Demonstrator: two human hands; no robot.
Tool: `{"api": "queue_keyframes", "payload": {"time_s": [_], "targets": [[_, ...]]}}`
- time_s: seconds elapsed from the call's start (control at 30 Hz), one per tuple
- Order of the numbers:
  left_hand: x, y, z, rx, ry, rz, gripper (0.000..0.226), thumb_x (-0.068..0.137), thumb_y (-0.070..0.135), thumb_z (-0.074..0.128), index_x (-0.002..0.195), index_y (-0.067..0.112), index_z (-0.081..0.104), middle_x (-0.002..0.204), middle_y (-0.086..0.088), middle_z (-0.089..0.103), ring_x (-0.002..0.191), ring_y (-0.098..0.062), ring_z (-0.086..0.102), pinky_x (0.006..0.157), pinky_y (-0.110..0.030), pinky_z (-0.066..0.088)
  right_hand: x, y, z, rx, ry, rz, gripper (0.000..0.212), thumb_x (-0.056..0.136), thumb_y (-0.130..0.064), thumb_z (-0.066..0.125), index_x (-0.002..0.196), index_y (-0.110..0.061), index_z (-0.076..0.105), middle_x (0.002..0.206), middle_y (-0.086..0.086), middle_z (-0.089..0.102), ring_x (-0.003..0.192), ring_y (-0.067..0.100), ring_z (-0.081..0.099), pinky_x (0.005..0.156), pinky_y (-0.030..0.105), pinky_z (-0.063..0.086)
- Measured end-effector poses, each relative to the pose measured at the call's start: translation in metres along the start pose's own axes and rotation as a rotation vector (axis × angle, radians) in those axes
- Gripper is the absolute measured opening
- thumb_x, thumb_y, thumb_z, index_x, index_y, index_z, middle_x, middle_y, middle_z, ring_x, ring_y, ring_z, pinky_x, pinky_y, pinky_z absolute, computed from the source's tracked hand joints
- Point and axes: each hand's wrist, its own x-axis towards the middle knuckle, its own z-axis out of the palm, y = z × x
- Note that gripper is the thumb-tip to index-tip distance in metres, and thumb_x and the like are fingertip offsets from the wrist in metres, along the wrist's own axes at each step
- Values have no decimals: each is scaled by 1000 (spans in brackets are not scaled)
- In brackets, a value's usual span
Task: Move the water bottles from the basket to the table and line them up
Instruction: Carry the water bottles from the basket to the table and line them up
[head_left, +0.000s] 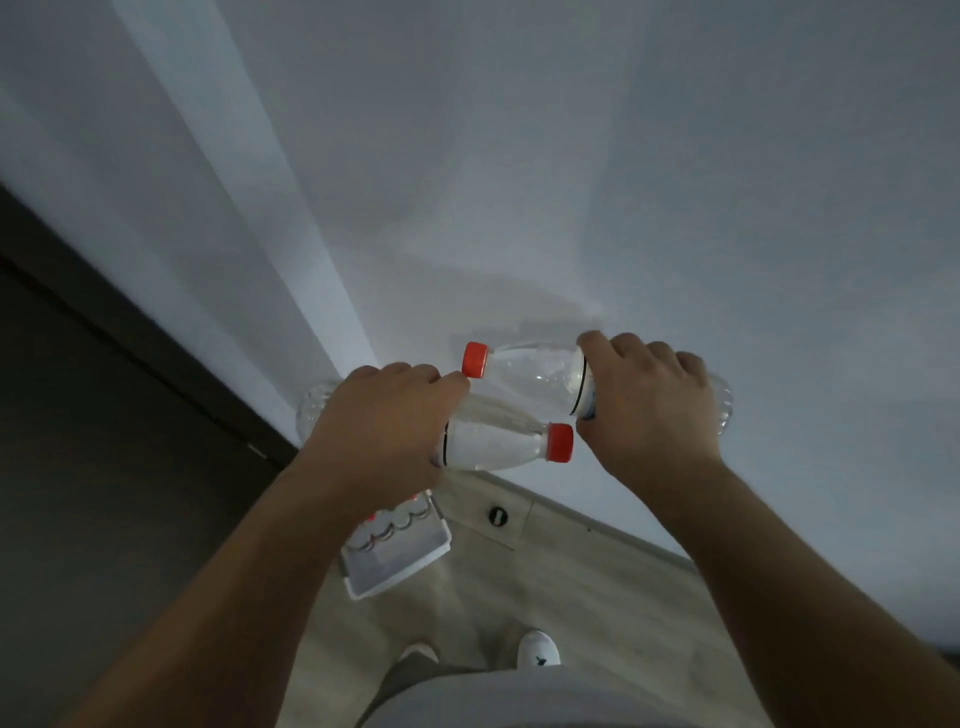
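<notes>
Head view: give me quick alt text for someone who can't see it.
Two hands each hold a red-capped water bottle sideways over a white table: left hand on the nearer bottle, right hand on the farther bottle. Below, a white basket sits on the wooden floor.

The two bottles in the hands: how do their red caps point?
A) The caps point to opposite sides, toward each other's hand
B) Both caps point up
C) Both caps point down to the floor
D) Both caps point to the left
A: the bottle in the right hand lies sideways with its cap to the left, and the bottle in the left hand has its cap to the right.
</notes>
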Motion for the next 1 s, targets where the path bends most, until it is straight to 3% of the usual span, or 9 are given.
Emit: {"api": "queue_keyframes", "payload": {"time_s": [0.3, 0.4, 0.6, 0.8, 1.0], "targets": [[72, 19, -17, 56, 12, 395, 64, 74, 37, 80, 131, 33, 52, 109, 11, 66, 93, -13, 61, 79, -30, 49, -37, 28, -7, -95, 64, 437, 47, 56, -9, 76, 99, -18, 61, 71, -1, 53, 62, 30, 51, 66, 35, 31], [89, 27, -20, 51, 22, 570, 61, 73, 33, 80, 129, 31, 55, 108, 9, 67, 94, -16, 63, 81, -33, 53, -60, 23, -16, -112, -37, 630, 45, 67, -14, 72, 108, -23, 57, 81, -3, 57, 73, 28, 57, 72, 38, 38], [102, 76, -18, 55, 14, 895, 46, 68, 23, 74, 111, 28, 59, 93, 7, 62, 87, -22, 61, 74, -35, 47, -127, 3, -43, -74, -128, 1000, 55, 83, -34, 75, 132, -29, 49, 110, -4, 65, 101, 26, 63, 93, 42, 45], [73, 157, -18, 60, 22, 1276, 48, 84, 35, 71, 125, 31, 47, 112, 9, 61, 103, -16, 58, 88, -31, 44, -215, -21, -66, -152, -134, 1325, 62, 80, -40, 79, 133, -32, 48, 115, -6, 66, 102, 23, 65, 94, 41, 47], [18, 242, -21, 47, 72, 1591, 45, 76, 37, 75, 113, 32, 51, 98, 9, 61, 94, -18, 61, 84, -36, 50, -303, -48, -97, -206, -134, 1628, 54, 81, -35, 74, 130, -30, 52, 114, -5, 67, 103, 24, 66, 93, 41, 48]]}}
